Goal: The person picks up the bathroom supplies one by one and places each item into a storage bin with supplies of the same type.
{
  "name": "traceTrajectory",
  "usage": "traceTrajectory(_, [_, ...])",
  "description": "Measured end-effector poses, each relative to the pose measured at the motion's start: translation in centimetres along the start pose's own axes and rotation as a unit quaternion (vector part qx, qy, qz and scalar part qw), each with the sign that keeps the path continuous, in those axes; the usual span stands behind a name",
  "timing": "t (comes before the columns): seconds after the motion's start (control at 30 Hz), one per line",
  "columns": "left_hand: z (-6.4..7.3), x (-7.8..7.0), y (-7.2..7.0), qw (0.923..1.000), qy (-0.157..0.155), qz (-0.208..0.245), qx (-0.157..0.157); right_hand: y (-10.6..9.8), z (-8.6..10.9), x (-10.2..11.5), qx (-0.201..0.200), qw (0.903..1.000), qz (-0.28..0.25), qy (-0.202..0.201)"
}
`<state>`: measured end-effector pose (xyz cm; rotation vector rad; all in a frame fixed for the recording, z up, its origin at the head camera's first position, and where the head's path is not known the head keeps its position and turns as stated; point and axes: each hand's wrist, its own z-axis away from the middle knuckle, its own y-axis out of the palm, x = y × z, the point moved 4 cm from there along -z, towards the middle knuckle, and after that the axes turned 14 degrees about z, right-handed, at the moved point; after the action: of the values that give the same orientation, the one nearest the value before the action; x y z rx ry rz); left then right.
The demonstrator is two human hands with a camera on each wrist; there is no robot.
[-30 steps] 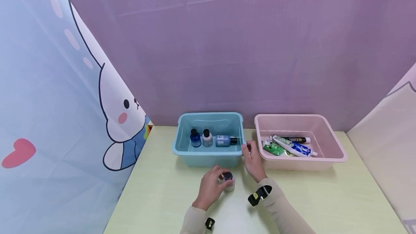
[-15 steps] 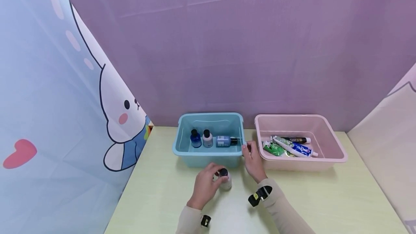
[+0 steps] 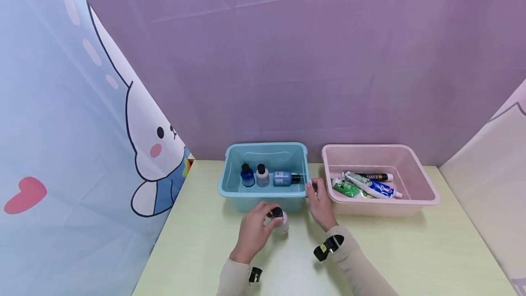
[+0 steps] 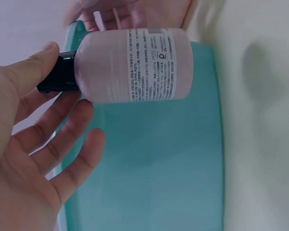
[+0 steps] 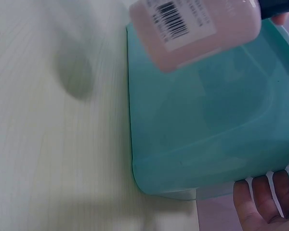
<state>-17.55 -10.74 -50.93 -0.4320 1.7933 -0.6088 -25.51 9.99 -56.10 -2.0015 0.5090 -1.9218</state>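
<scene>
My left hand (image 3: pixel 254 229) pinches the black cap (image 4: pixel 62 72) of a pale pink bottle (image 4: pixel 111 67) between thumb and fingers. The bottle hangs just in front of the blue bin (image 3: pixel 263 202), and its shadow falls on the table in both wrist views. At the bin's right front corner, my right hand (image 3: pixel 321 205) grips the rim with thumb and fingers. Inside that bin stand a dark blue bottle (image 3: pixel 247 176) and a pale bottle (image 3: pixel 262 176), both black-capped. A light blue bottle (image 3: pixel 281 178) lies on its side to their right.
Close to the right of the blue bin is a pink bin (image 3: pixel 427 195). It holds a blue-and-white toothpaste tube (image 3: pixel 371 186), a green tube (image 3: pixel 346 188) and a black tube (image 3: pixel 376 177). A purple cloth (image 3: pixel 279 58) hangs behind the table (image 3: pixel 452 250).
My left hand has carried the pale pink bottle left and slightly away from me, toward the front of the blue bin. The right hand has stayed at the bin's corner.
</scene>
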Motion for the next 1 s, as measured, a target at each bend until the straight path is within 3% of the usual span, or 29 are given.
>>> traceTrajectory(0.5, [-0.7,-1.0,-2.0,0.9999,0.015,0.003,-0.007,-0.1,0.0,0.2,-0.004,1.0,-0.004,-0.007])
traceTrajectory(0.73, [-1.0,-1.6,-3.0,0.9989,0.046,-0.005,-0.011,-0.1,0.0,0.2,-0.005,0.9999,-0.006,-0.013])
traceTrajectory(1.0, [-1.7,-2.0,-4.2,0.9984,0.055,-0.009,-0.01,-0.1,0.1,0.2,0.004,0.9999,-0.008,-0.005])
